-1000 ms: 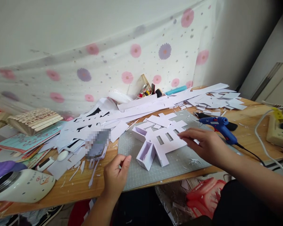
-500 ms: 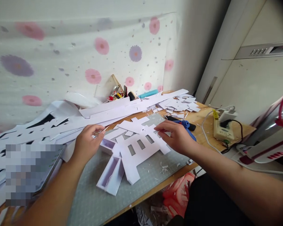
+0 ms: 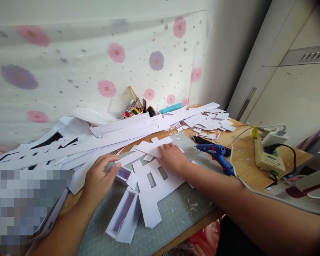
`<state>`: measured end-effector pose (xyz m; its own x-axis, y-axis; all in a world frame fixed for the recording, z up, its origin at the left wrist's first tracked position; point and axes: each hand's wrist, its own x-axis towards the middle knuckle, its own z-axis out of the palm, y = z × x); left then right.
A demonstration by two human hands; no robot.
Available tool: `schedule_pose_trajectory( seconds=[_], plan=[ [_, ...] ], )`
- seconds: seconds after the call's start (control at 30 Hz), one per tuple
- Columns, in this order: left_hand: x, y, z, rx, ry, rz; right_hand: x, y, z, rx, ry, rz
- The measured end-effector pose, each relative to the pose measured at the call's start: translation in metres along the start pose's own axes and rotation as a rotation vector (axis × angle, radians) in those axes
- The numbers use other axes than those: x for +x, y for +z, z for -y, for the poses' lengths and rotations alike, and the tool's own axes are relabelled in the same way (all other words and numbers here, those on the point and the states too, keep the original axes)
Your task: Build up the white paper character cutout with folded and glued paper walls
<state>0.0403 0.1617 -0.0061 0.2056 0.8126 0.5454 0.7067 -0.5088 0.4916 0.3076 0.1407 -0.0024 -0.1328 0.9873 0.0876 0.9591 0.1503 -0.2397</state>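
Observation:
My left hand hovers beside a small white open box, thumb and fingers parted with nothing visible between them. My right hand reaches palm down over a white board piece with rectangular window cut-outs, hiding part of it. Its fingertips rest at loose white board pieces behind; no grip shows. A longer, narrow white box lies in front of the small one. Everything sits on a grey-green cutting mat. Right of my right hand lies a blue glue gun.
Long white board strips stretch along the wall side. Offcuts are heaped at the back right. A power strip and its white cable are on the right. A tub of tools stands at the back.
My right hand has moved left and down onto the white pieces, uncovering the glue gun. My left hand has stayed beside the small box. The view has shifted slightly.

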Motion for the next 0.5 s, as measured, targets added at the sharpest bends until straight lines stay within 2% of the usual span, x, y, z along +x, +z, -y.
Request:
schedule_pose_trajectory(
  seconds=[0.13,0.27,0.4,0.5],
  plan=[
    [-0.002,-0.002,-0.005,-0.020,0.018,-0.019,-0.001,-0.005,-0.008,0.024,0.002,-0.041],
    [-0.005,-0.005,-0.014,-0.011,0.028,-0.060,-0.021,-0.018,-0.023,0.101,-0.060,-0.107],
    [-0.011,-0.006,-0.027,-0.016,0.084,-0.019,-0.045,-0.025,-0.042,0.257,-0.275,-0.203],
    [-0.016,-0.006,-0.033,-0.018,0.216,0.081,-0.057,-0.027,-0.051,0.363,-0.453,-0.303]
  ],
)
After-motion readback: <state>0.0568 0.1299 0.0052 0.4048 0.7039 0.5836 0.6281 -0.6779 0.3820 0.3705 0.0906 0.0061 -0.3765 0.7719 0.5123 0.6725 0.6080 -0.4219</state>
